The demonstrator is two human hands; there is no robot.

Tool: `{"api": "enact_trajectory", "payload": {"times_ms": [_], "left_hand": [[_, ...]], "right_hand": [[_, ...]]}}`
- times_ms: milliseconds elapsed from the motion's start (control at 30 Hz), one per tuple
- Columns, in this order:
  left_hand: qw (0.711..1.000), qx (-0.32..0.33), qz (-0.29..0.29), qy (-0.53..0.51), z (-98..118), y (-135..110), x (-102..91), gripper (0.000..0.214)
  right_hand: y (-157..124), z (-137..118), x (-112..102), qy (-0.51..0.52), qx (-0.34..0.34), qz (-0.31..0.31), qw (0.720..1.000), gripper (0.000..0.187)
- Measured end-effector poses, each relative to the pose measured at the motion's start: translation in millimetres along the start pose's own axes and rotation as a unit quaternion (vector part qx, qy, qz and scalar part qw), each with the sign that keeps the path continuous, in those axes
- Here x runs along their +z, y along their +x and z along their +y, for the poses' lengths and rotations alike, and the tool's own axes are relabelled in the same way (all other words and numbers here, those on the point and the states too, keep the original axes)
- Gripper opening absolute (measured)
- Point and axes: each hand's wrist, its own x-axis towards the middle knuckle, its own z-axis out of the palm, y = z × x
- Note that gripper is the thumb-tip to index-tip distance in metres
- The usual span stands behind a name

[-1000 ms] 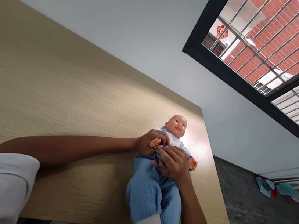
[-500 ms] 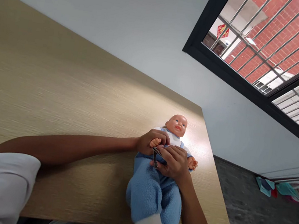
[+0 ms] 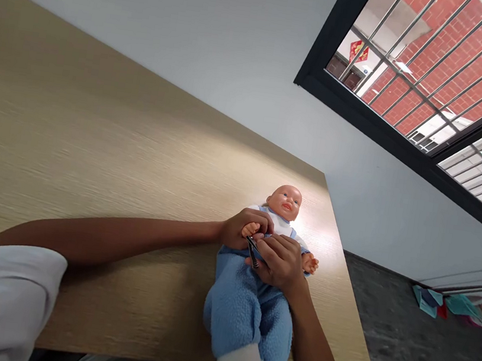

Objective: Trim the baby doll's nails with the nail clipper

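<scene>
A baby doll (image 3: 235,299) in a blue and white fleece outfit lies on its back, its feet hanging over the table's near edge. My left hand (image 3: 239,225) is closed around the doll's arm, with the small doll hand (image 3: 251,230) poking out of the grip. Between the fingers and thumb of my right hand (image 3: 280,260) is a metal nail clipper (image 3: 253,253). The clipper's tip is at the doll's fingers; whether it touches them I cannot tell. The doll's other hand (image 3: 310,263) lies loose beside my right wrist.
The wooden table (image 3: 115,145) runs along a pale wall (image 3: 191,24). A barred window (image 3: 418,68) with a dark frame is at the upper right. Beyond the table's right edge, coloured cloth-like items (image 3: 465,307) sit near the dark floor (image 3: 414,348).
The lever of the nail clipper has moved closer to its body as my right hand squeezes. My left hand and the doll have hardly moved.
</scene>
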Motion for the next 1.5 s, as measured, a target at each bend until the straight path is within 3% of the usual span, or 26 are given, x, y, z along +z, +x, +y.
{"api": "enact_trajectory", "payload": {"times_ms": [167, 400, 867, 1133, 1500], "left_hand": [[1.000, 0.006, 0.006, 0.003, -0.8, -0.2, 0.4, 0.036], [1.000, 0.009, 0.006, 0.004, 0.7, 0.1, -0.2, 0.034], [1.000, 0.004, 0.000, -0.001, 0.6, 0.5, -0.6, 0.035], [1.000, 0.020, 0.008, 0.002, -1.8, -0.6, -0.2, 0.029], [1.000, 0.000, -0.003, 0.010, 0.9, 0.4, -0.9, 0.038]], "right_hand": [[-4.0, 1.6, 2.5, -0.002, 0.007, 0.002, 1.000, 0.030], [-0.1, -0.8, 1.7, 0.000, 0.014, 0.020, 1.000, 0.027], [-0.7, 0.3, -0.1, 0.004, 0.000, -0.013, 1.000, 0.021], [2.4, -2.1, 2.0, 0.001, 0.017, 0.031, 0.999, 0.030], [0.8, 0.4, 0.3, 0.015, 0.006, 0.006, 1.000, 0.024]]}}
